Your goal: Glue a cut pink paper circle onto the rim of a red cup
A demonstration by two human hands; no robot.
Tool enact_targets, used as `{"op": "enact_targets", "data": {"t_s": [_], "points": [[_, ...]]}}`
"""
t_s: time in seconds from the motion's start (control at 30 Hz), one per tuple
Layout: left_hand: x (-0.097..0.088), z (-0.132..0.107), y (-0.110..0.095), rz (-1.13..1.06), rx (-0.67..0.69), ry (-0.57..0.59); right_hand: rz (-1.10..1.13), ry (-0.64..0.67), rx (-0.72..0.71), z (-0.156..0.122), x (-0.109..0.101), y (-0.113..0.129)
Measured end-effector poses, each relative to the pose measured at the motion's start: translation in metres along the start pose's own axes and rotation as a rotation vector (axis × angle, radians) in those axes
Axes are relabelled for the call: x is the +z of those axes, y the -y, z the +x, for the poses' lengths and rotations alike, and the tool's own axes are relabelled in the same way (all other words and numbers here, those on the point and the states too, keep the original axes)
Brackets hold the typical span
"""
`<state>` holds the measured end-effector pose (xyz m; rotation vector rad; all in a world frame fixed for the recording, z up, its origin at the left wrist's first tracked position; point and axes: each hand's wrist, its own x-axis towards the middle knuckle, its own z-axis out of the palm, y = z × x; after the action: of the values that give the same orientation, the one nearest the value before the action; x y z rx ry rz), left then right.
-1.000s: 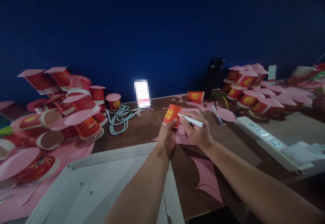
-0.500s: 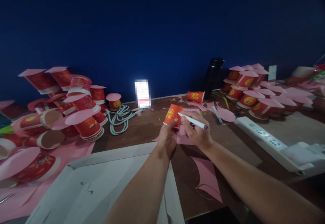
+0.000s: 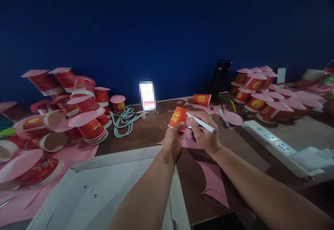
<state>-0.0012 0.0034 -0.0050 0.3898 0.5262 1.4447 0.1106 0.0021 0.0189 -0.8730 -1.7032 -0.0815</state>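
While the left hand [image 3: 172,139] closes its thumb and fingers around a red paper cup with gold print [image 3: 179,117], the right hand [image 3: 205,136] pinches a white marker pen [image 3: 202,123] in a writing grip, with its tip at the cup's far edge. The cup is tilted just above the tabletop [image 3: 146,136], between the two hands, with its white rim toward the left thumb. Whether it touches the flat pink paper sheet [image 3: 190,142] lying under both hands cannot be told.

Nearer than the right hand, a curved pink paper offcut [image 3: 214,183] suggests that shapes have already been cut. Just beyond the right hand lies a cut pink paper disc [image 3: 233,118], and further out a second red cup [image 3: 201,99] lies on its side with no disc on it.

Far out to either side, a left heap of red cups capped with pink discs [image 3: 86,118] and a right cluster of capped red cups [image 3: 258,91] look finished. Judging by this, much of the work is done, while the held cup and the one lying down remain uncapped.
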Motion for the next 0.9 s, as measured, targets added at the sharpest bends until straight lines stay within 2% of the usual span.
{"op": "enact_targets", "data": {"t_s": [0.2,0.37,0.6,0.9], "points": [[0.0024,-0.0026,-0.0011,0.019,0.006,0.038,-0.028,0.000,0.031,0.0007,-0.0011,0.0008],[0.0057,-0.0034,-0.0030,0.046,0.017,0.024,-0.032,-0.028,0.049,0.0003,-0.0013,0.0013],[0.0041,-0.0029,-0.0032,0.027,0.018,-0.005,0.039,-0.059,0.193,-0.0049,0.0005,-0.0023],[0.0039,-0.0029,-0.0033,0.023,-0.018,0.025,0.036,-0.031,0.192,-0.0042,0.0003,-0.0025]]}}
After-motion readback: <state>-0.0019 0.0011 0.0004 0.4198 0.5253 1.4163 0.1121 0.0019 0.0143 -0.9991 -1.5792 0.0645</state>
